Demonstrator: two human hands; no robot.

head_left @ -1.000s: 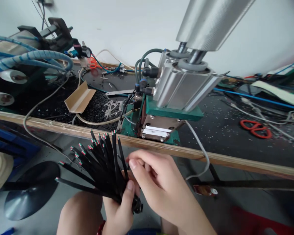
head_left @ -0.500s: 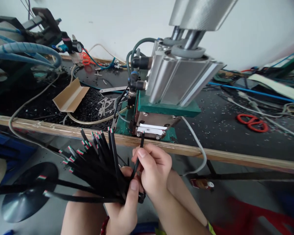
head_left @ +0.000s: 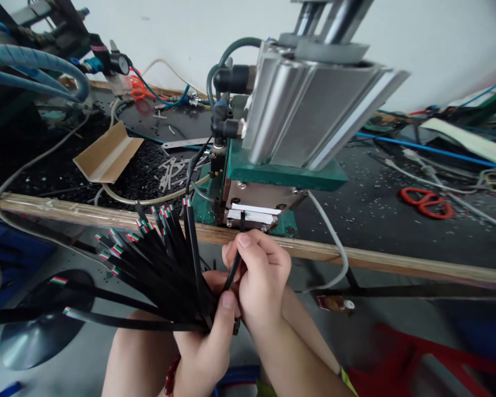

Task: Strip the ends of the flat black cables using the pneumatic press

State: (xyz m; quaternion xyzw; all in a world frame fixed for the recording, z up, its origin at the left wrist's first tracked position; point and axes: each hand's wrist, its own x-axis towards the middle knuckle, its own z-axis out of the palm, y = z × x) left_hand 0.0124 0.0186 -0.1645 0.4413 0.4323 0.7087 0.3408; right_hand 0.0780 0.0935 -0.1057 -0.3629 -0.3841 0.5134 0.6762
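Note:
My left hand [head_left: 209, 344] is closed around a bundle of black cables [head_left: 161, 281], whose ends fan out to the left and show red, white and green wire tips. My right hand [head_left: 260, 270] pinches one black cable [head_left: 242, 221] from the bundle between thumb and fingers. The upper end of that cable meets the white-marked slot at the front of a pneumatic press [head_left: 289, 116]; its tip is hidden there. The press has a silver cylinder body above a green plate [head_left: 289, 172].
Left on the bench lie a folded cardboard piece [head_left: 108, 154], a metal ruler [head_left: 186, 143] and grey offcuts [head_left: 171, 173]. Red-handled scissors [head_left: 425, 203] lie right. A grey cable [head_left: 333, 242] hangs over the wooden bench edge [head_left: 380, 262]. A red stool [head_left: 421, 358] stands below.
My right hand has moved slightly up and forward, bringing the single cable's tip into the slot of the press. The bundle in my left hand has risen slightly. The camera view has shifted closer.

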